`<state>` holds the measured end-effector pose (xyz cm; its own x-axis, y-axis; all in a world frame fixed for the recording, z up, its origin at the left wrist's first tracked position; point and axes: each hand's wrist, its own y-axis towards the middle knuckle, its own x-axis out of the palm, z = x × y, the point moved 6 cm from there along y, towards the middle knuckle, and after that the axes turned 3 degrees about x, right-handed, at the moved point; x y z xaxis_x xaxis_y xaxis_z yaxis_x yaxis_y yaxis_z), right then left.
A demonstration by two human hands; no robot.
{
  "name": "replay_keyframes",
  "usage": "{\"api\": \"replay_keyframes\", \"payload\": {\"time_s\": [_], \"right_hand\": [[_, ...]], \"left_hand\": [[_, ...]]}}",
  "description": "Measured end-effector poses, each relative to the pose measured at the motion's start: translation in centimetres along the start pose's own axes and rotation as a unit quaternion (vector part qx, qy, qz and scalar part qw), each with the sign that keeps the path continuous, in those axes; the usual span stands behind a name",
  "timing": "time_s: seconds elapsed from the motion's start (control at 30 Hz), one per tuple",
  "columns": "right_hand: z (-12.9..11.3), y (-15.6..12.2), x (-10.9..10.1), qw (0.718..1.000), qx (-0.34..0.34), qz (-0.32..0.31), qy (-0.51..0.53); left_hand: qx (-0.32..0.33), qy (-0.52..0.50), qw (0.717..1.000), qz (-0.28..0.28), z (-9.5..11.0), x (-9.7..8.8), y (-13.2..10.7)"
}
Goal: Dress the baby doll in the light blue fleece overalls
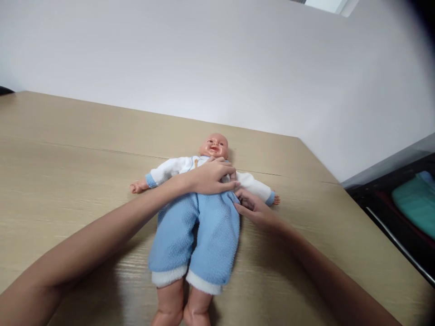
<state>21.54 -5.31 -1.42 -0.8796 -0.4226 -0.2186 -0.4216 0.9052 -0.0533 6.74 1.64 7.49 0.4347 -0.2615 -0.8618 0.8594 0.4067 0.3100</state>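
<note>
A baby doll (214,146) lies on its back on the wooden table (68,145), head away from me. It wears a white top (170,167) with blue cuffs and fluffy blue trousers (204,235). My left hand (212,175) lies across the doll's chest, fingers curled over the top's hem. My right hand (253,209) is at the doll's waist on its right-hand side, fingers pinching the edge of the trousers' waistband.
A white wall (204,59) rises behind the table. To the right, beyond the table edge, a dark shelf or rack (390,213) holds a teal folded cloth (414,203).
</note>
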Motion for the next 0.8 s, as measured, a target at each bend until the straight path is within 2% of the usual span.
{"api": "replay_keyframes", "payload": {"time_s": [0.07,0.17,0.23,0.3,0.37,0.43,0.5,0.57,0.63,0.67,0.7,0.73,0.8], "right_hand": [[0.3,0.2,-0.4,1.000,0.005,0.011,0.026],[1.0,0.4,-1.2,0.990,0.018,0.068,0.126],[1.3,0.5,-1.3,0.985,0.024,0.092,0.145],[1.1,0.5,-1.3,0.990,0.012,0.113,0.083],[0.5,0.2,-1.4,0.989,-0.013,0.144,-0.033],[-0.4,-0.3,-1.4,0.970,-0.040,0.176,-0.163],[-1.5,-0.9,-1.4,0.930,-0.074,0.208,-0.293],[-2.5,-1.6,-1.9,0.870,-0.105,0.245,-0.414],[-2.8,-2.3,-3.2,0.811,-0.119,0.279,-0.500],[-2.7,-2.6,-4.0,0.795,-0.122,0.289,-0.519],[-2.5,-2.9,-5.0,0.791,-0.125,0.291,-0.524],[-2.0,-3.1,-5.9,0.800,-0.128,0.282,-0.514],[-0.9,-3.2,-7.6,0.842,-0.125,0.245,-0.464]], "left_hand": [[0.001,-0.007,1.000,-0.012,0.0,0.1,-0.1],[-0.001,-0.022,0.999,-0.029,0.1,0.5,-0.2],[-0.015,-0.029,0.999,-0.027,0.0,0.7,-0.1],[-0.037,-0.032,0.999,-0.014,-0.2,0.8,0.0],[-0.060,-0.043,0.997,-0.002,-0.4,0.9,0.1],[-0.082,-0.060,0.995,0.007,-0.6,1.0,0.2],[-0.093,-0.065,0.993,0.018,-0.8,1.0,0.1],[-0.087,-0.053,0.994,0.029,-0.8,0.9,0.2],[-0.071,-0.036,0.996,0.037,-0.6,0.8,0.3],[-0.061,-0.026,0.997,0.038,-0.4,0.7,0.4],[-0.051,-0.014,0.998,0.037,-0.1,0.6,0.6],[-0.041,0.002,0.999,0.035,0.2,0.6,0.8],[-0.028,0.043,0.998,0.027,0.7,0.5,1.5]]}}
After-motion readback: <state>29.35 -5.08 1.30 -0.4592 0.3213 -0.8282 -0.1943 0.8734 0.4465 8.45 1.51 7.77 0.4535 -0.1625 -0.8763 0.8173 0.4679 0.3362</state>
